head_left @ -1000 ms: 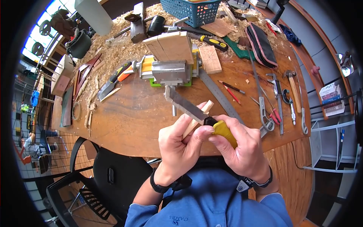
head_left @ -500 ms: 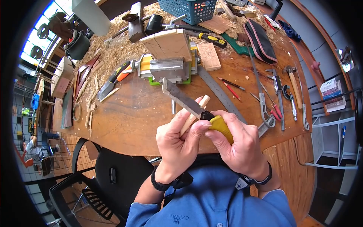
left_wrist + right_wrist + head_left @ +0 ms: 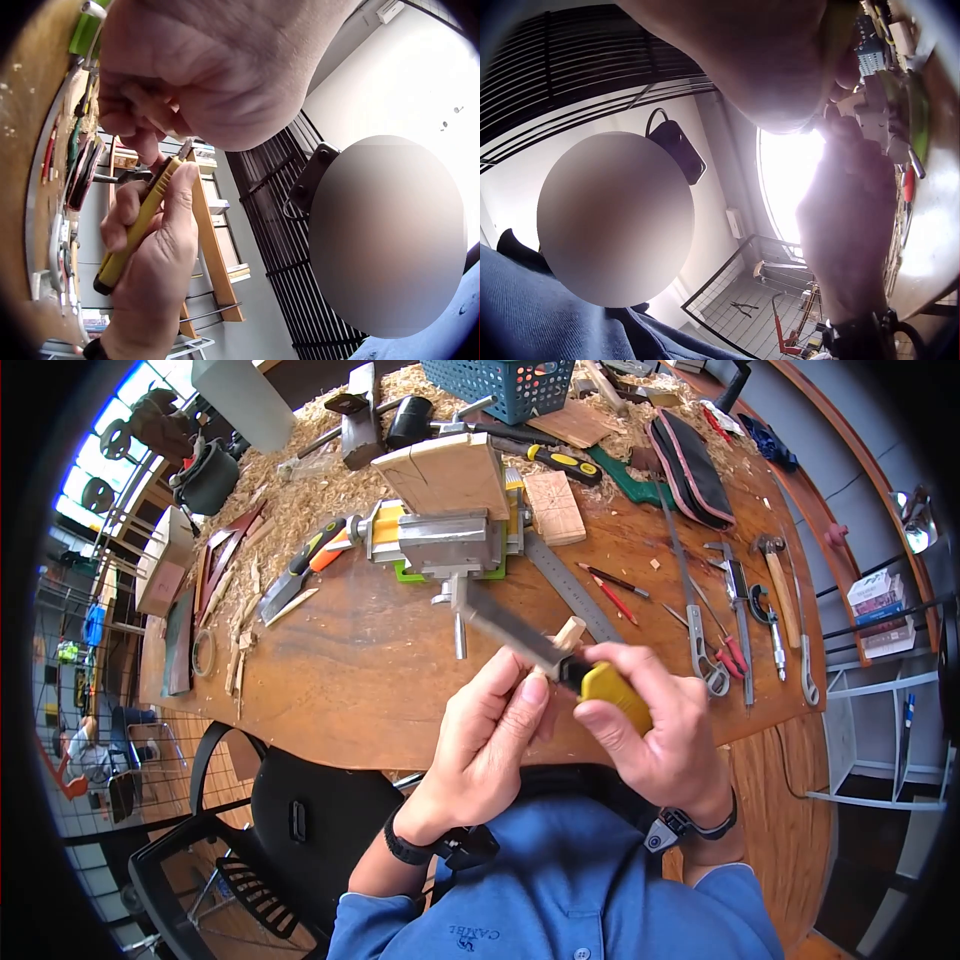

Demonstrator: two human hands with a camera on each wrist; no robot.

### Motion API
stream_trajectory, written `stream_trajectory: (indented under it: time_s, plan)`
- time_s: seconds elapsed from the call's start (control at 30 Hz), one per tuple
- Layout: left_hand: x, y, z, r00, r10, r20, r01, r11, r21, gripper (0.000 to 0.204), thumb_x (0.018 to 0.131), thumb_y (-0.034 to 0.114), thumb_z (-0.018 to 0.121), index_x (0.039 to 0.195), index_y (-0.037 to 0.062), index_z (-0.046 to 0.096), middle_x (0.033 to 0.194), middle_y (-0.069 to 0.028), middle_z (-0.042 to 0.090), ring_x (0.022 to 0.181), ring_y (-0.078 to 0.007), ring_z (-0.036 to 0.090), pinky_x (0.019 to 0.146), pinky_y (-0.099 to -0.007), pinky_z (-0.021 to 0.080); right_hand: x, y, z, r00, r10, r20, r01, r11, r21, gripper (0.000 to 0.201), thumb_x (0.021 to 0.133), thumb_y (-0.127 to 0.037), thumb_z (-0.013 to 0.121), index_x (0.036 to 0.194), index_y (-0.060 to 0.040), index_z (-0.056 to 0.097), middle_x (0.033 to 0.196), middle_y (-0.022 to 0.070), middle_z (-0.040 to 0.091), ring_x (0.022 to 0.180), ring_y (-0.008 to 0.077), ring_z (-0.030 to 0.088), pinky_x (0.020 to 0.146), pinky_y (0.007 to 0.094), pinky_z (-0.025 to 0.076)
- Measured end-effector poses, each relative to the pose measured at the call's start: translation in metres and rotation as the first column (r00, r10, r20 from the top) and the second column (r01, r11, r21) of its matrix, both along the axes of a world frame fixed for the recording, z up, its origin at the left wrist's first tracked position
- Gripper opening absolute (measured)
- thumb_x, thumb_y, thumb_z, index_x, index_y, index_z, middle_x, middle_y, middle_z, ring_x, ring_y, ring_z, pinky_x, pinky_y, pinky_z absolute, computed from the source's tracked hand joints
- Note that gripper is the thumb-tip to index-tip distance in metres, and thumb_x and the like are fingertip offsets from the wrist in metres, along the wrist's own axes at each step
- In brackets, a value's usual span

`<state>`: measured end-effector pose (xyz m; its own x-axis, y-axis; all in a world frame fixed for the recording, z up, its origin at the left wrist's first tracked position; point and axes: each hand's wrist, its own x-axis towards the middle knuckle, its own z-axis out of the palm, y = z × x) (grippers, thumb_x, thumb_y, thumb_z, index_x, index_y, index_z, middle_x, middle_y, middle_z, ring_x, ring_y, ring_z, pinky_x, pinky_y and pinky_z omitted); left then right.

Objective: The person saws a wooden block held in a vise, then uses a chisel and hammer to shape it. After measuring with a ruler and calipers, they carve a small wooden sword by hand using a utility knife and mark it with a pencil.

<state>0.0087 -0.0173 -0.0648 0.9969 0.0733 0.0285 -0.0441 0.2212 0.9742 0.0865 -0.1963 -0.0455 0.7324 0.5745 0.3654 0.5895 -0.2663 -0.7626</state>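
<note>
In the head view my left hand (image 3: 487, 725) pinches a slim pale wooden stick (image 3: 570, 631), its far end poking out past the blade. My right hand (image 3: 655, 725) grips the yellow handle of a chisel (image 3: 512, 628) whose flat blade points up and left across the stick. The blade is slightly blurred. Fingers hide the stick's near part. From the left wrist, the right hand's fingers wrap the yellow handle (image 3: 139, 236), its black butt end showing. Ahead of the blade stands a small vise (image 3: 450, 545) with a wooden block (image 3: 445, 478) over its jaws.
Wood shavings (image 3: 300, 500) cover the table's back, near a blue basket (image 3: 500, 390). At right lie a steel ruler (image 3: 570, 590), pencils (image 3: 612, 600), calipers (image 3: 737, 600) and a hammer (image 3: 780, 585). Another chisel (image 3: 300, 570) lies left. A black chair (image 3: 310, 810) stands by the front edge.
Both hands have shifted to the right, the right hand further, carrying the chisel along. The left thumb has come away from the chisel's black collar and lies over the stick.
</note>
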Motion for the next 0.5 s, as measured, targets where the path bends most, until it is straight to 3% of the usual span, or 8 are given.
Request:
stream_trajectory:
  time_s: [0.03, 0.17, 0.23, 0.37, 0.5]
  plan:
    - [-0.0017, -0.0012, 0.0036, 0.999, 0.023, -0.025, -0.024, 1.0, -0.014, 0.043, 0.111, 0.023, 0.05, 0.142, -0.0054, 0.054, 0.103, -0.0025, 0.064, 0.072, -0.0053, 0.045, 0.064, -0.0216, 0.037, -0.0002, 0.0005, -0.0026, 1.0, 0.013, 0.022, -0.013, 1.0, -0.018, 0.039, 0.096, -0.031, 0.075, 0.118, -0.0008, 0.066, 0.089, 0.018, 0.075, 0.081, 0.0368, 0.076, 0.065, 0.0405, 0.059]
    - [-0.0025, 0.0012, 0.0085, 0.999, 0.039, -0.018, -0.039, 0.999, 0.018, 0.047, 0.11, 0.022, 0.051, 0.146, -0.0071, 0.05, 0.113, -0.0044, 0.066, 0.082, -0.0066, 0.053, 0.073, -0.0209, 0.043, 0.0007, 0.0003, -0.0018, 0.998, 0.014, 0.069, -0.007, 0.996, -0.093, 0.037, 0.094, -0.03, 0.077, 0.117, -0.0014, 0.067, 0.088, 0.0166, 0.075, 0.077, 0.0351, 0.075, 0.062, 0.0393, 0.059]
    - [-0.0031, 0.0051, 0.0047, 0.999, -0.017, 0.046, 0.015, 0.999, 0.049, 0.046, 0.108, 0.011, 0.053, 0.15, -0.0074, 0.045, 0.122, -0.0106, 0.066, 0.111, -0.0141, 0.061, 0.098, -0.0307, 0.049, 0.0001, 0.0012, -0.0038, 0.996, 0.009, 0.086, -0.001, 0.996, -0.094, 0.037, 0.094, -0.03, 0.077, 0.117, -0.0014, 0.067, 0.087, 0.0161, 0.075, 0.076, 0.0348, 0.075, 0.061, 0.0391, 0.058]
    - [-0.0043, 0.0027, 0.0054, 0.999, 0.01, 0.032, -0.015, 0.988, 0.156, 0.047, 0.105, 0.009, 0.058, 0.148, -0.0079, 0.047, 0.123, -0.0134, 0.067, 0.112, -0.0171, 0.062, 0.099, -0.0327, 0.049, 0.0002, 0.0031, -0.007, 0.992, -0.04, 0.122, 0.045, 0.998, -0.038, 0.038, 0.093, -0.03, 0.078, 0.115, -0.0009, 0.068, 0.085, 0.0153, 0.075, 0.075, 0.0342, 0.075, 0.061, 0.0391, 0.058]
    - [-0.0044, 0.0033, 0.0025, 0.994, 0.054, 0.093, -0.081, 0.945, 0.316, 0.047, 0.103, 0.007, 0.061, 0.146, -0.008, 0.05, 0.124, -0.0212, 0.067, 0.114, -0.0273, 0.067, 0.1, -0.0353, 0.05, -0.0008, 0.0001, -0.0054, 0.996, 0.003, 0.086, 0.003, 0.998, -0.064, 0.038, 0.093, -0.03, 0.078, 0.114, 0.0004, 0.069, 0.085, 0.0159, 0.075, 0.076, 0.0344, 0.075, 0.062, 0.0393, 0.058]
